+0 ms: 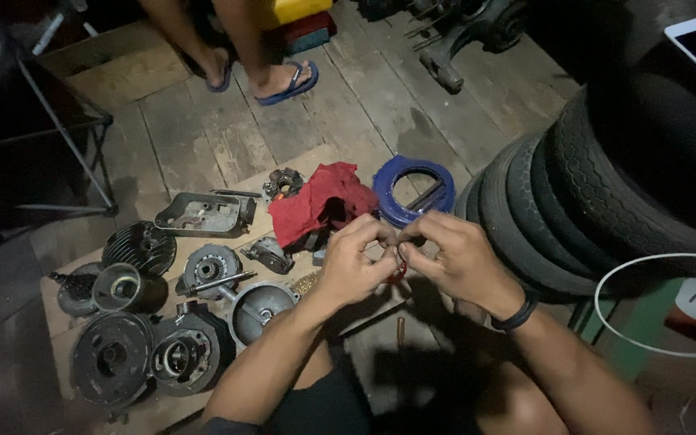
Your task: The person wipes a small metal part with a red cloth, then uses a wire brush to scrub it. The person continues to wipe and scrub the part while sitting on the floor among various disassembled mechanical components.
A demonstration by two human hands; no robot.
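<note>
At the centre of the frame, your left hand [354, 262] and right hand [453, 258] pinch together on a small red ring [400, 271], working it between the fingertips. Next, I judge, keep a steady fingertip grip above the engine parts [179, 306] at lower left.

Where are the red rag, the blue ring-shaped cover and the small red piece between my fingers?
red rag [316, 201], head view, on the middle of the crumpled cloth.
blue ring-shaped cover [392, 211], head view, on its lower left rim.
small red piece [400, 271], head view, on the bit showing between the fingertips of both hands.
</note>
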